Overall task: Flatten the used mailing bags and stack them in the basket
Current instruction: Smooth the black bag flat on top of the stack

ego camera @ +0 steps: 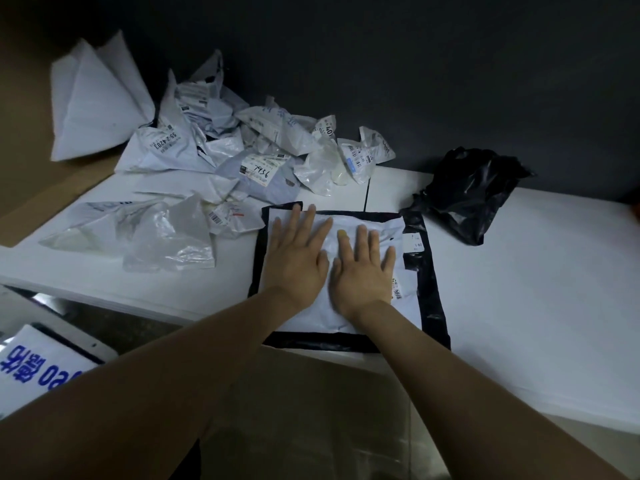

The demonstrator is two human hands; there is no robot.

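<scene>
A white mailing bag lies flat on top of a larger black mailing bag at the front edge of the white table. My left hand and my right hand rest palm down side by side on the white bag, fingers spread and holding nothing. A heap of crumpled white mailing bags covers the table's far left. At the lower left, a basket holds a white bag with blue print.
A crumpled black bag sits at the back right near the dark wall. A large white folded bag leans at the far left against brown cardboard. Crinkled clear plastic bags lie left of my hands.
</scene>
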